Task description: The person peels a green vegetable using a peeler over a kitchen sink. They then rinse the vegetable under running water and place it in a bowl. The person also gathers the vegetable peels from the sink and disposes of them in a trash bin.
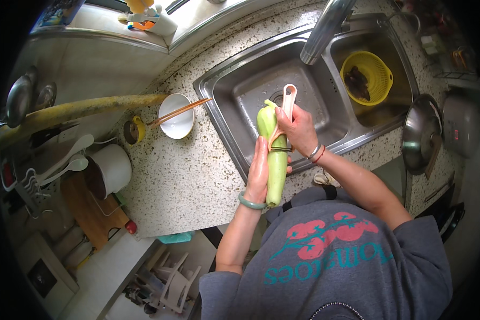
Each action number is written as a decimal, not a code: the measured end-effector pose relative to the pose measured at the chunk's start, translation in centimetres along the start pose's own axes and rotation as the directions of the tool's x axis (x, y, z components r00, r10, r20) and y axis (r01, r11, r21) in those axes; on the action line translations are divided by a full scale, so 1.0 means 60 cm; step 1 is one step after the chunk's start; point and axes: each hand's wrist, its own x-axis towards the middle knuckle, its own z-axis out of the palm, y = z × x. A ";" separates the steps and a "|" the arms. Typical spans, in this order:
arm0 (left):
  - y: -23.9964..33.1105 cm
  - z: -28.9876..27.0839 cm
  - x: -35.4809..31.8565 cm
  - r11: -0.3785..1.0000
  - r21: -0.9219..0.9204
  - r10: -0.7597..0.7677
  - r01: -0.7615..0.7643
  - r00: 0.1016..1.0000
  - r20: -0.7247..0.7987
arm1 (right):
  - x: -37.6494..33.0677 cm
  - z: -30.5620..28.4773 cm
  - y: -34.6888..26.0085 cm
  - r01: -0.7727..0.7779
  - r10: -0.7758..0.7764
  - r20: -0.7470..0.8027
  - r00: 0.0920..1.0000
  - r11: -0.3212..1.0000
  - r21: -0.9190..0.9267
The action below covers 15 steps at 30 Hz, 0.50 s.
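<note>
**Gourd and peeler, held over the sink edge**

Left hand (258,170): closed around the lower half of a pale green gourd (276,176), palm against its left side, fingers wrapped behind. A green bangle sits on that wrist.

Right hand (298,130): closed on a pink peeler (285,114), its head laid against the gourd's upper half, handle pointing away toward the sink (240,80).

Gourd: held lengthwise, upper end over the sink's near rim, lower end over the counter (197,176) and close to the body.

Sink, left basin: bare, tap (325,26) above it. Right basin: yellow colander (373,74) with dark matter inside.

Left of the sink: white bowl (177,114) with chopsticks (181,110) across it; beyond it, a small yellow cup and a white pot.

Right of the sink: a steel lid and a rice cooker.

Risks, as judged: the left thumb lies close under the blade's path, so a long stroke could nick it. A wet, slick skin could let the gourd twist in the grip or slip onto the counter.
</note>
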 end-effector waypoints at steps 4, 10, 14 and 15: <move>0.008 0.009 -0.011 0.998 0.055 0.011 -0.011 1.000 -0.001 | -0.001 -0.001 0.002 0.019 -0.019 -0.019 1.000 1.000 0.012; 0.021 0.008 -0.024 0.996 0.089 -0.002 0.000 1.000 0.015 | 0.004 0.004 -0.002 0.070 -0.062 -0.071 0.996 0.990 0.122; 0.018 0.004 -0.031 0.996 0.087 -0.036 0.034 0.999 0.022 | 0.026 0.000 -0.004 0.072 -0.062 -0.089 0.994 0.990 0.121; 0.017 0.001 -0.033 0.994 0.103 -0.038 0.035 0.999 0.027 | 0.032 -0.001 -0.005 0.034 -0.023 -0.083 0.996 0.989 0.144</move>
